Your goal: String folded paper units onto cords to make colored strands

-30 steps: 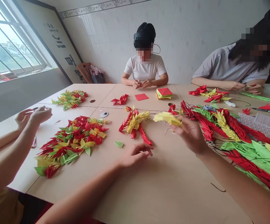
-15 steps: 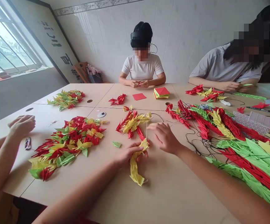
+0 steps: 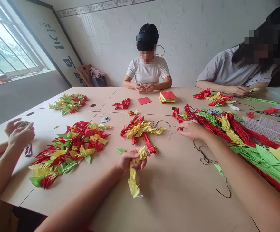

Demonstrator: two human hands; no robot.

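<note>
My left hand (image 3: pixel 130 160) is closed round the top of a yellow string of folded paper pieces (image 3: pixel 133 177), which hangs down onto the table (image 3: pixel 178 193). My right hand (image 3: pixel 191 129) reaches out to the right, fingers pinched on a thin thread that runs back toward the small red and yellow bundle of strings (image 3: pixel 141 129). A loose black cord (image 3: pixel 204 154) lies under my right forearm.
A big pile of red, yellow and green folded pieces (image 3: pixel 69 148) lies at the left, long red, green and yellow strings (image 3: pixel 251 141) at the right. A person's hands (image 3: pixel 19 132) work at the far left; two more people sit across, near a paper stack (image 3: pixel 168 96).
My right hand has moved from beside the yellow string out to the right, drawing the thread. My left hand has closed more tightly on the string's top.
</note>
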